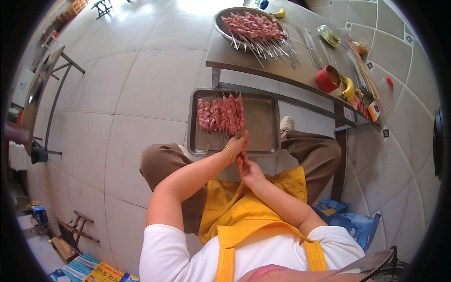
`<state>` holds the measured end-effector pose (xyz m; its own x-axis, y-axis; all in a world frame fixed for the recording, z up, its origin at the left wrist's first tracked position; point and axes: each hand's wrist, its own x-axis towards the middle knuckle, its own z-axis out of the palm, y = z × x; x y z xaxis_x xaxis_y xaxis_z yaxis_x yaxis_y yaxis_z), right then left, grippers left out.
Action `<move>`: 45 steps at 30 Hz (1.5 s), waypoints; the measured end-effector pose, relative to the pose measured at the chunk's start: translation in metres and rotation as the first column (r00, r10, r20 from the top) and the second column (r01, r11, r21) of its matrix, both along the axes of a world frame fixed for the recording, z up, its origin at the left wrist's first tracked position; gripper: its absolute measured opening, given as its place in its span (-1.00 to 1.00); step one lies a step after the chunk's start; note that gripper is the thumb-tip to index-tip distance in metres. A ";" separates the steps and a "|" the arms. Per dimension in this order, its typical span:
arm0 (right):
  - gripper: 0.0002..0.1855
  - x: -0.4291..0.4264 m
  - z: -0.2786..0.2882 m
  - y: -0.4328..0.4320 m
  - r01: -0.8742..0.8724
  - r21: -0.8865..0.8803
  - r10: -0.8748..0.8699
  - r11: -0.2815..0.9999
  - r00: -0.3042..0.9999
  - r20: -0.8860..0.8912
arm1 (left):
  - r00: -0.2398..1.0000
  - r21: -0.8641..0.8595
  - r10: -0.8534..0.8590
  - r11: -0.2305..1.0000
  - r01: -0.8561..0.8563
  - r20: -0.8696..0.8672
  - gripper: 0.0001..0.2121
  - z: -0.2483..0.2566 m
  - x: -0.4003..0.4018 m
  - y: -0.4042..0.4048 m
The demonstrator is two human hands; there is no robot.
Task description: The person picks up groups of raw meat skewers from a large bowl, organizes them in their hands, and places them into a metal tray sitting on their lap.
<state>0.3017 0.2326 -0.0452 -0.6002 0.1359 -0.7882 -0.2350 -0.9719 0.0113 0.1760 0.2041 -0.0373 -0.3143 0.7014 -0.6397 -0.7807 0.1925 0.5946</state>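
Observation:
Raw meat skewers [222, 112] lie side by side in bunches in a rectangular metal tray [262, 120], filling its left half. Thin metal sticks [208, 141] extend from the meat towards me. My left hand [238, 145], with a gold bracelet [229, 154] at the wrist, is closed around the sticks of the rightmost bunch. Just below it, my right hand [251, 172] has its fingers bent at the lower ends of those sticks, touching or nearly touching my left fingers. Whatever lies between the right fingertips is too hidden to tell.
A metal table [253, 68] bears a bowl [220, 31] heaped with meat skewers [252, 26], loose sticks [312, 47], a red container [326, 79] and bananas [348, 90]. My knees flank the tray. Blue boxes [352, 222] stand at right; a small wooden stool [82, 225] is at left.

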 end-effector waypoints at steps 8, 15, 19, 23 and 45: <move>-0.84 0.004 -0.007 0.013 0.097 0.058 -0.102 0.994 0.990 0.100 | 0.978 0.019 -0.179 0.984 0.178 0.107 -0.59 -0.021 0.002 0.030; -0.87 0.000 -0.017 0.020 0.072 0.021 -0.074 0.997 0.988 0.132 | 0.958 0.016 -0.233 0.972 0.234 0.169 -0.63 -0.048 -0.007 0.036; -0.90 0.005 -0.029 0.022 0.011 0.094 -0.025 0.996 0.988 0.154 | 0.957 -0.003 -0.198 0.979 0.203 0.213 -0.72 -0.045 -0.005 0.037; -0.88 0.001 -0.025 0.018 -0.066 0.084 0.044 0.994 0.969 0.245 | 0.966 -0.041 -0.107 0.992 0.120 0.237 -0.78 -0.058 -0.011 0.030; -0.86 -0.127 0.223 0.171 -0.236 0.696 -0.145 -0.678 0.971 0.188 | 0.905 -0.327 -0.177 0.944 0.045 -0.386 -0.39 -0.020 0.002 -0.006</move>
<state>0.1746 0.4033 0.1775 -0.6361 0.5628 0.5279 0.0016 0.6851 -0.7284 0.1777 0.1981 -0.0578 -0.5234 0.5389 -0.6600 -0.4473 0.4856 0.7511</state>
